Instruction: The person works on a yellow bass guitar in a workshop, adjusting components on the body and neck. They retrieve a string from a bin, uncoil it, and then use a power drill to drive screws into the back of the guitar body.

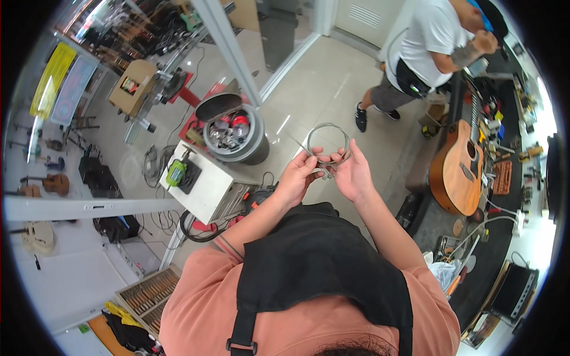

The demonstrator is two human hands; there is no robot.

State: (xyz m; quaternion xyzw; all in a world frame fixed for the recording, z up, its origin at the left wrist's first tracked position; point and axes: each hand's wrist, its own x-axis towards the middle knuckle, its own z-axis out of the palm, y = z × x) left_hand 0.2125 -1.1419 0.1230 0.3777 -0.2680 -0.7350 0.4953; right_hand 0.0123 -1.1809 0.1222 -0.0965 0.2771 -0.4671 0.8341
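In front of my chest, both hands hold a loose coil of thin grey guitar strings (348,142). My left hand (300,176) pinches the lower left of the loop between thumb and fingers. A free end of string sticks out up and to the left of it. On the other side my right hand (355,175) has its fingers curled on the lower right of the loop. More string ends hang in the gap between the two hands.
To the right, an acoustic guitar (460,169) lies on a dark workbench (496,249) crowded with tools. Another person (424,44) stands beyond. A grey bin (255,148) full of scraps stands left, beside a white cabinet (199,193) bearing a green power tool (177,172).
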